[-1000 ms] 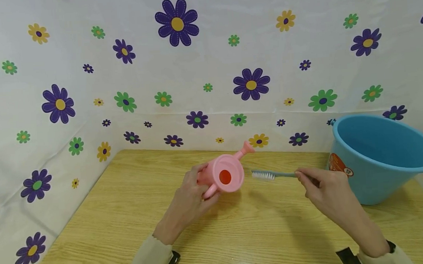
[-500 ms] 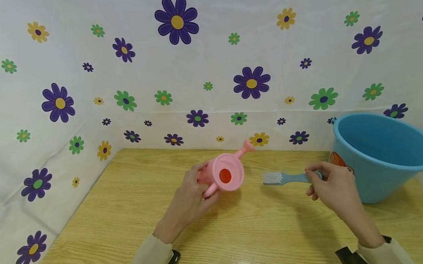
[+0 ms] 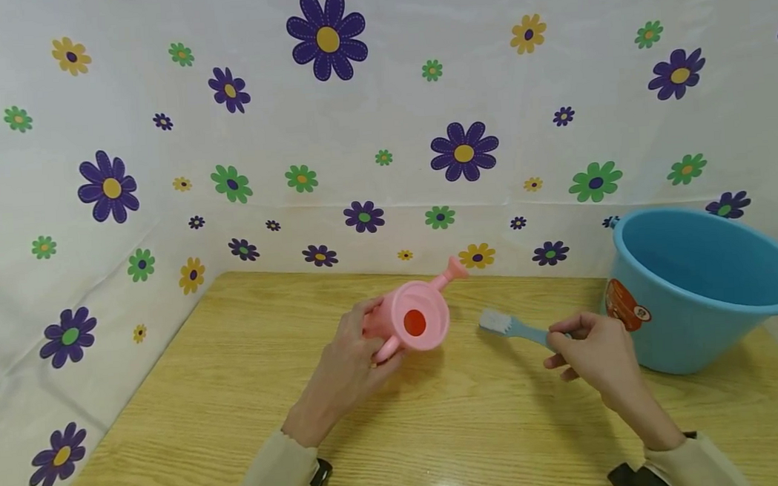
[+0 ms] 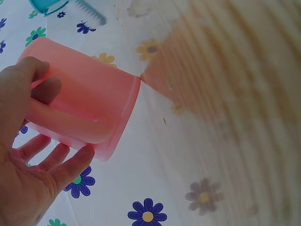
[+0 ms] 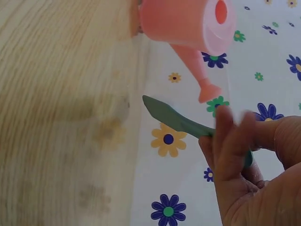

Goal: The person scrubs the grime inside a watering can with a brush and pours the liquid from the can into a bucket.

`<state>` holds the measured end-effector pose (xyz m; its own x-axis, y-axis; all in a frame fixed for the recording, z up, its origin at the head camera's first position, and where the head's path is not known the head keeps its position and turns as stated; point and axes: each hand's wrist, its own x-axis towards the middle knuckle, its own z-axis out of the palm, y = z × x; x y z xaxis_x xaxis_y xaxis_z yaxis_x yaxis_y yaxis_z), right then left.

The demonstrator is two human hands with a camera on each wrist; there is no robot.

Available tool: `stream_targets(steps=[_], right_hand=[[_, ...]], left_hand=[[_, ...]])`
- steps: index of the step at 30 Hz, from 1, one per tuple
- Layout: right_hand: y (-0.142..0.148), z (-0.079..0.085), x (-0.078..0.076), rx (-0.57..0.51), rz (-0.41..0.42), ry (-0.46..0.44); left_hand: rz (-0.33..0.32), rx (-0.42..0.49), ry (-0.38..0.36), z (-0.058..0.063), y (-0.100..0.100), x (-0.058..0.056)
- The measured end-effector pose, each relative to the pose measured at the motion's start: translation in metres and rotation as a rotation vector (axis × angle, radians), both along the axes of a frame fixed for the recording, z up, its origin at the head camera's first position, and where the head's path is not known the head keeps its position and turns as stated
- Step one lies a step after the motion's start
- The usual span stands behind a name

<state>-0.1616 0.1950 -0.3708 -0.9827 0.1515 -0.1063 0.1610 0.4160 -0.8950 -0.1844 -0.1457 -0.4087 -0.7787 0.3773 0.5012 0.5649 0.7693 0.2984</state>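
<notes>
My left hand [image 3: 352,360] grips a pink watering can [image 3: 390,321] by its handle side, some fingers on the body. The can leans with its round mouth toward the head camera, and a red-orange disc shows inside. Its spout [image 3: 449,273] points back and right. In the left wrist view, the lower edge of the can [image 4: 89,89] is at or very near the tabletop. My right hand [image 3: 599,349] pinches the handle end of a blue toothbrush [image 3: 528,331] above the table. Its white bristles point left toward the can, apart from it. The right wrist view shows the brush [image 5: 174,117] from behind.
A large blue bucket [image 3: 695,336] stands upright at the right, close to my right hand. White cloth [image 3: 255,132] printed with flowers surrounds the wooden table [image 3: 190,374] at the back and sides.
My right hand has turned the toothbrush so its bristles face upward, first shifting right, then back left and slightly lower. The left hand and watering can have stayed in place.
</notes>
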Motion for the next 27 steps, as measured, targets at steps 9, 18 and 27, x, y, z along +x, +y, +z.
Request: stream_targets(steps=[9,18,27], right_hand=[[0.001,-0.007,-0.003,0.076,0.015,-0.032],[0.003,-0.013,-0.005,0.078,0.100,-0.081],[0.003,-0.021,-0.007,0.089,0.187,-0.161]], left_hand=[[0.001,0.007,-0.013,0.000,0.000,0.000],[-0.003,0.010,-0.022,0.001,0.000,0.000],[0.003,0.004,-0.020,0.001,0.000,-0.001]])
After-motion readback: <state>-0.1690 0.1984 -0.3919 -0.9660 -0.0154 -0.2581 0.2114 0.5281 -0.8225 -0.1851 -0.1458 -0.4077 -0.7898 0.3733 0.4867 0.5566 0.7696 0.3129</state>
